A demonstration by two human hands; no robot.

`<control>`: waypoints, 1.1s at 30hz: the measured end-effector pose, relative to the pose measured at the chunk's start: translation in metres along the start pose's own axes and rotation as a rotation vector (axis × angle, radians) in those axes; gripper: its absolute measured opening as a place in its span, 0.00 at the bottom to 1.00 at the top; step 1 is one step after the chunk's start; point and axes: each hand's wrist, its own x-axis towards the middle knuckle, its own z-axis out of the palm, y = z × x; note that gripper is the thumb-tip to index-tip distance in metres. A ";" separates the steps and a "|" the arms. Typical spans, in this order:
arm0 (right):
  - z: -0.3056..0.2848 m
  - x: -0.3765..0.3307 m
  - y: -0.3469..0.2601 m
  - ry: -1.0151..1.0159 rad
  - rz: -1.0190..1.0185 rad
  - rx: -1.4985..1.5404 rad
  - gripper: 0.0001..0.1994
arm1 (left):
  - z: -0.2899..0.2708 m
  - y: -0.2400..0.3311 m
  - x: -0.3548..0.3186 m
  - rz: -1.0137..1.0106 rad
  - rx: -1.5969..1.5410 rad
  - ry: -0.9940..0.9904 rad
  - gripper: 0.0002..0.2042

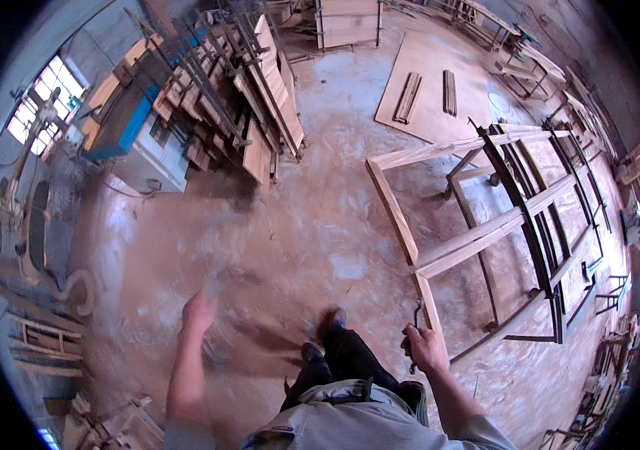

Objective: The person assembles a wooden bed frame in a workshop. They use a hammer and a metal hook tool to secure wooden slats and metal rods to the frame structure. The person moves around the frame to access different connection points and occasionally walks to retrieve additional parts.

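My right hand (428,348) is closed round a dark, slim metal tool (415,327); its exact kind is hard to make out. That hand is beside the near left corner of a wooden frame (473,251), which rests on a rack with dark metal bars (518,199) across it. Out to the left, over the floor, my left hand (198,311) hangs apart from everything. Motion smears its fingers, and nothing is visible in it.
Stacked boards and long clamps (222,97) stand at the upper left, beside a machine with a blue edge (137,120). Two bundles of strips lie on a large flat sheet (428,90) on the dusty floor. A ladder-like wooden piece (46,337) leans at the left.
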 end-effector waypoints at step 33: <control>0.022 0.333 -0.410 0.396 -0.161 0.846 0.12 | -0.072 0.569 0.483 1.156 -0.282 -1.218 0.20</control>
